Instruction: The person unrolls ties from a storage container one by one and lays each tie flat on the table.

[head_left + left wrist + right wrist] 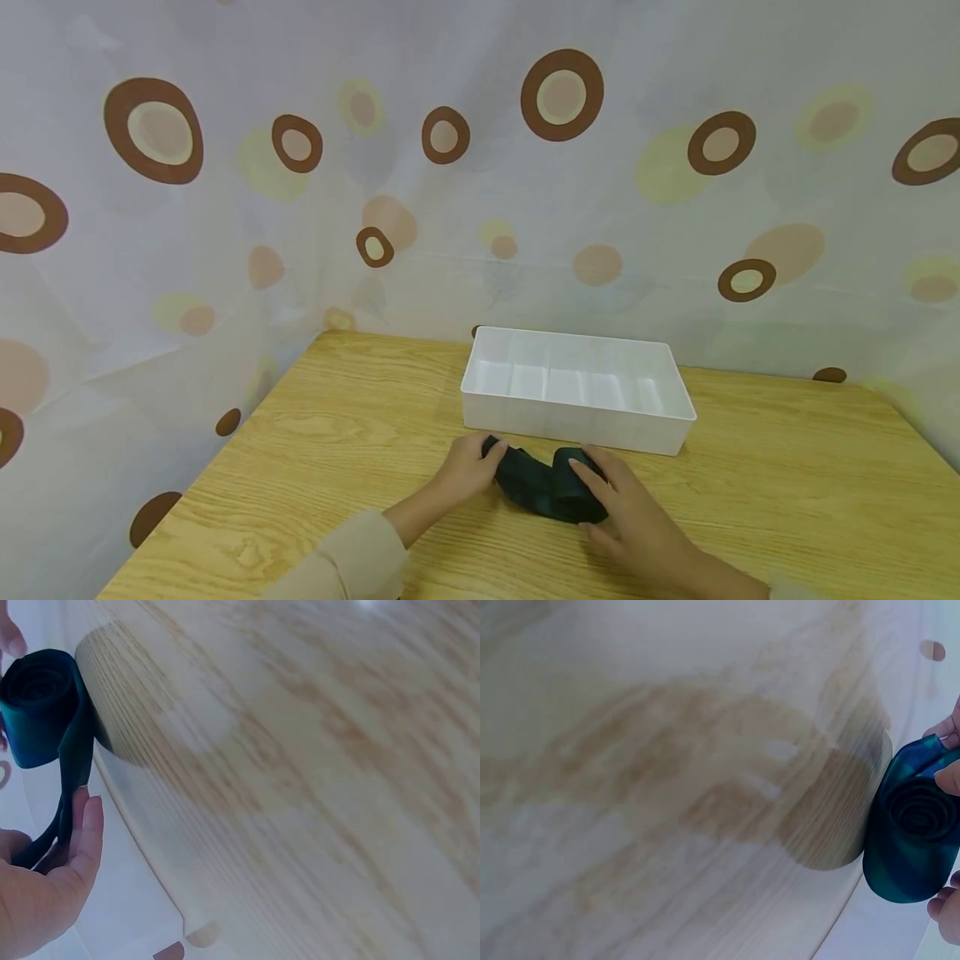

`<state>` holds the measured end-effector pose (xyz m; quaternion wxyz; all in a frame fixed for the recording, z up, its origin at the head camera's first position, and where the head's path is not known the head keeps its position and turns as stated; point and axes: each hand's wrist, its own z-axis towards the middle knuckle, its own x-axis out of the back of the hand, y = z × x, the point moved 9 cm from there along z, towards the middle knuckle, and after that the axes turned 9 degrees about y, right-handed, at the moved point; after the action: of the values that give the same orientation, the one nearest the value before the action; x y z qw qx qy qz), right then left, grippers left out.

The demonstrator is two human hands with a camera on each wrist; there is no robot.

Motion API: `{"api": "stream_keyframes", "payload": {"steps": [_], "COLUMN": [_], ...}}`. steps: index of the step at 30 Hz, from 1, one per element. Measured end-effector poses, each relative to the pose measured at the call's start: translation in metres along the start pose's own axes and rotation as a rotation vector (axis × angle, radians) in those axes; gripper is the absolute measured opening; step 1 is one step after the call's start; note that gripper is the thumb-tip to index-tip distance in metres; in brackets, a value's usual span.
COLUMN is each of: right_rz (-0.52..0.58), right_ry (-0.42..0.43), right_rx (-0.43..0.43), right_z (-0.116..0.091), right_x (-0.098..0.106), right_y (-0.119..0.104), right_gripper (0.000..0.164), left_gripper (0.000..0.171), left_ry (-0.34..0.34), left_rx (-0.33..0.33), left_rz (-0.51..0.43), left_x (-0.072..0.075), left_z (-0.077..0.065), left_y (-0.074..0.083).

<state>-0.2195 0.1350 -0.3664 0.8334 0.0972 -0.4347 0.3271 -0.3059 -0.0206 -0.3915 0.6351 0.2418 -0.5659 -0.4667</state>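
A dark green, satiny, necktie-like cloth strip (pixel 522 481) is partly wound into a thick roll (pixel 911 862) at its right end. My left hand (pixel 467 468) pinches the loose end between thumb and fingers; the left wrist view shows the strip (pixel 75 761) running from the roll down into that hand (pixel 56 892). Around the roll, my right hand (pixel 637 517) has its thumb and fingers spread on opposite sides, gripping it. Spiral layers show on the roll's end face in both wrist views. Strip and roll are low over the wooden table (pixel 337 433), in front of the white bin.
A white rectangular plastic bin (pixel 577 421) stands just beyond the hands, its inside showing ridges and nothing in it. Behind the table and along its left side hangs a pale curtain (pixel 480 200) with brown-ringed circles.
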Motion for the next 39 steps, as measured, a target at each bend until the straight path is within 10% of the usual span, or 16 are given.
{"api": "stream_keyframes", "payload": {"steps": [26, 39], "right_rz": [-0.027, -0.028], "right_ry": [-0.052, -0.036], "right_rx": [0.010, 0.021], "right_z": [-0.014, -0.019], "right_x": [0.003, 0.006], "right_y": [0.004, 0.008], "right_gripper": [0.073, 0.074], "left_gripper": [0.013, 0.011], "left_ry": [-0.101, -0.083], "left_rx": [0.084, -0.017], "left_rz": [0.040, 0.210], "left_x": [-0.002, -0.001], "left_z": [-0.008, -0.007], "left_y": [-0.020, -0.013]}}
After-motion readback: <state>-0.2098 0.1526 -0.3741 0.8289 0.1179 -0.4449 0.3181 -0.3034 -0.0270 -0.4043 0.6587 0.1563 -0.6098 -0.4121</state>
